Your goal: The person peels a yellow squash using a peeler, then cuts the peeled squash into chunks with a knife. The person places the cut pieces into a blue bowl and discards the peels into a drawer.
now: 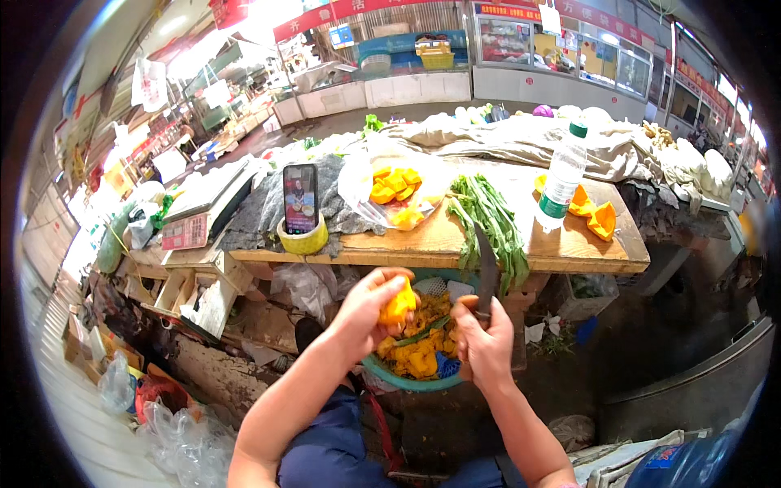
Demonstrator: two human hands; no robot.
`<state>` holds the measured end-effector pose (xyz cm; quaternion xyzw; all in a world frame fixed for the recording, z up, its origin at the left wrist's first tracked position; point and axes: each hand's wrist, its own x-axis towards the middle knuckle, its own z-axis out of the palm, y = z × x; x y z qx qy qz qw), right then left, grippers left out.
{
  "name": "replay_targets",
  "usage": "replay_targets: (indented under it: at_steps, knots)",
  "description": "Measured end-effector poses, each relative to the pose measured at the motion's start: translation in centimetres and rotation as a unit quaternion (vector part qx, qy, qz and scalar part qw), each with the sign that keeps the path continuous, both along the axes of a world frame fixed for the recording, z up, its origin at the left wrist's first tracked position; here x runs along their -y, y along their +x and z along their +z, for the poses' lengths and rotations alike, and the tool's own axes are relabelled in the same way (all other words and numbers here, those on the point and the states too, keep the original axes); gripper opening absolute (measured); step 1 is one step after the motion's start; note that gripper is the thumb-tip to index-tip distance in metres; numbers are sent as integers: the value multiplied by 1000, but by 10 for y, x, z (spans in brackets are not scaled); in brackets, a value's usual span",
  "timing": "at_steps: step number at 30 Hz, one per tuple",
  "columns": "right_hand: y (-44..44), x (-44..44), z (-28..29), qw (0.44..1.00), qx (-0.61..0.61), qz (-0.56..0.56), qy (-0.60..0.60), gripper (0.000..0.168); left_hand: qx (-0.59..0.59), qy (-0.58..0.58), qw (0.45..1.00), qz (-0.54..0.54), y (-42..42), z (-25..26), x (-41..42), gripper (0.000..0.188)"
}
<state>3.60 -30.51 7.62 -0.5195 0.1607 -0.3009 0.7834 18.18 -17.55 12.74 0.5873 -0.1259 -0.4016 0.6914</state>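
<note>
My left hand [372, 311] is closed around a piece of orange pumpkin [398, 302]. In my right hand [486, 338] is a knife with a dark blade [486, 262], its tip pointing up towards the table. Both hands are above a teal basin [421, 383] that holds pumpkin scraps [418, 358] and a green stalk. On the wooden table lie a clear plastic bag [354, 192] with pumpkin pieces [395, 185] in it, a bunch of leafy greens [488, 222] hanging over the edge, and more pumpkin pieces [601, 221] at the right.
A plastic bottle [560, 177] with a green cap stands on the table [421, 247]. At the left, a phone [301, 198] leans upright in a roll of yellow tape [303, 238], near a scale [207, 195]. An open wooden drawer [183, 299] is below. Cloth covers goods behind.
</note>
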Motion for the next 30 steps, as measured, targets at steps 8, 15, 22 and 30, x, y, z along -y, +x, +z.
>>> replay_targets:
  at_steps: [8, 15, 22, 30]
  knots:
    - [-78, 41, -20, 994, -73, -32, -70, 18, 103, 15, 984, 141, 147, 64, 84, 58]
    - [-136, 88, -45, 987, -68, -122, -74, 13, 443, 180, 834, 275, 200, 32, 79, 65]
    - [-148, 152, -29, 946, -121, -289, -77, 8, 377, 110, 911, 125, 84, 67, 66, 31]
    - [-128, 260, 6, 918, -124, -319, -201, 24, 295, 10, 955, -4, -2, -39, 35, 17]
